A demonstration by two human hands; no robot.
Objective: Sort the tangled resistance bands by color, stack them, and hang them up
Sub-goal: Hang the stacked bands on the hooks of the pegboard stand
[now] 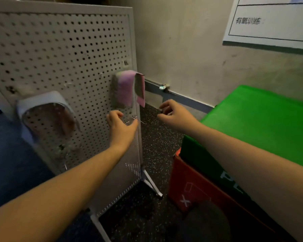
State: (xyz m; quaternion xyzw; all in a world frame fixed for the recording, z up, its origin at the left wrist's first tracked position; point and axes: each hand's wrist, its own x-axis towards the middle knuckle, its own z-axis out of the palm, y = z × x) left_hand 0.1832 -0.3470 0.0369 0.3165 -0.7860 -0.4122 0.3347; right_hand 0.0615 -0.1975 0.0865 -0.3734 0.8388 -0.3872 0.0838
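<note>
At the pegboard's [59, 49] lower right edge, our left hand [120, 125] curls loosely beside a bare wire hook [134, 119], thumb touching it, likely steadying it for the next stack. Our right hand [173, 114], at three o'clock from the hook, has its fingers curled; whether it pinches anything we cannot tell. At twelve o'clock a pink band stack [129, 88] hangs folded; at nine o'clock a pale band [45, 112] hangs, blurred. A green mat [261, 119] lies at four o'clock.
</note>
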